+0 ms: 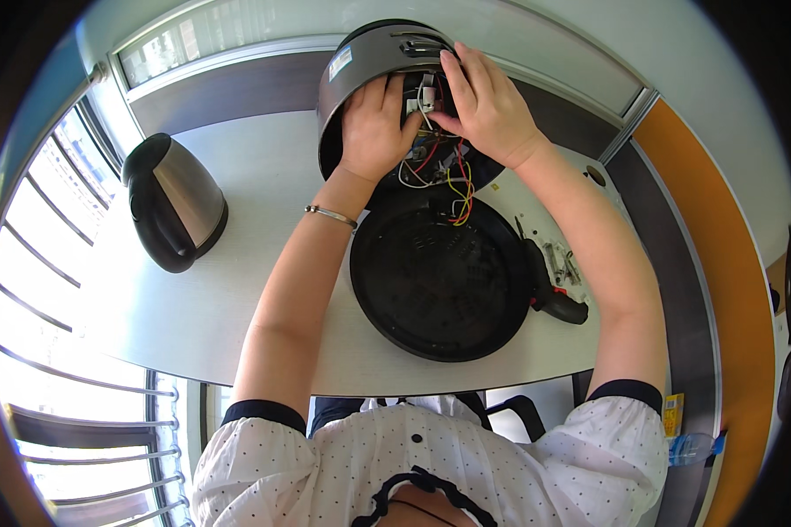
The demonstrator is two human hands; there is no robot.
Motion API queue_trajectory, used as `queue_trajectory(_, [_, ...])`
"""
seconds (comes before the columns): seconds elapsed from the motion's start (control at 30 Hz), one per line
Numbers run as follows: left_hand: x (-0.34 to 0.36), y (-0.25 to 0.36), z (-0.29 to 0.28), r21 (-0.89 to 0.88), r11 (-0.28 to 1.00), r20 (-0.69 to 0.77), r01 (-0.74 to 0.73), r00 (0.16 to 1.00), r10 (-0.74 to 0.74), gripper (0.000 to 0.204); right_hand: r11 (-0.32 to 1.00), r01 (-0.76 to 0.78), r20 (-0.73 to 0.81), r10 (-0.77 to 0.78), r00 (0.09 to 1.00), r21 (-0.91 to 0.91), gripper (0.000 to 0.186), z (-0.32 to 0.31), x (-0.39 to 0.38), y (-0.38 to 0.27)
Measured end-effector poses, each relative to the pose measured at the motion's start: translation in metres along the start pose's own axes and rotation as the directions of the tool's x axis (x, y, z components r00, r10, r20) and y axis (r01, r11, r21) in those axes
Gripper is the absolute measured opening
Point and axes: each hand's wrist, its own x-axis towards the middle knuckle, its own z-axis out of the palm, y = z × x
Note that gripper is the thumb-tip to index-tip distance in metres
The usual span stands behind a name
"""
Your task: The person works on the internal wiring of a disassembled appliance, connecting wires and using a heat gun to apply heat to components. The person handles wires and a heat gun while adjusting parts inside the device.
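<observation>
A dark grey round appliance housing lies tipped at the far side of the table, its open underside toward me. Inside, a white connector sits among red, white and yellow wires. My left hand reaches into the housing with its fingers stretched along the inner wall, fingertips partly hidden. Over the right side of the opening, my right hand has its fingers extended at the rim and its thumb beside the wires. Several wires run down to a round black base cover lying in front of the housing.
An electric kettle stands on the left of the table. Right of the cover lie a black and red power screwdriver and scattered screws. Partition walls close off the far and right sides. A plastic bottle is at lower right.
</observation>
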Motion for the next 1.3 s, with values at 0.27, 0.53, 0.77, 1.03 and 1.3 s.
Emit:
queue_trajectory(0.27, [0.003, 0.003, -0.001, 0.008, 1.0, -0.012, 0.001, 1.0, -0.001, 0.061, 0.998, 0.05, -0.045, -0.052, 0.998, -0.042, 0.078, 0.004, -0.002, 0.004])
queue_trajectory(0.53, [0.006, 0.005, -0.003, -0.02, 1.0, -0.044, 0.013, 0.999, -0.014, 0.063, 1.0, 0.011, -0.031, -0.011, 0.999, 0.002, 0.073, -0.002, 0.003, 0.001])
queue_trajectory(0.77, [0.007, 0.007, -0.007, -0.07, 0.997, 0.004, 0.036, 0.999, -0.036, 0.066, 0.996, -0.077, -0.007, 0.077, 0.997, 0.049, 0.064, -0.007, 0.002, 0.002])
queue_trajectory(1.03, [0.002, 0.004, -0.001, -0.07, 0.992, 0.011, 0.108, 0.994, -0.108, 0.056, 0.989, -0.116, 0.03, 0.114, 0.993, 0.094, 0.054, -0.014, 0.006, 0.001])
queue_trajectory(1.3, [0.004, 0.006, 0.001, -0.131, 0.982, -0.079, 0.138, 0.986, -0.149, 0.051, 0.983, -0.128, 0.025, 0.126, 0.992, 0.133, 0.05, -0.014, 0.008, -0.003])
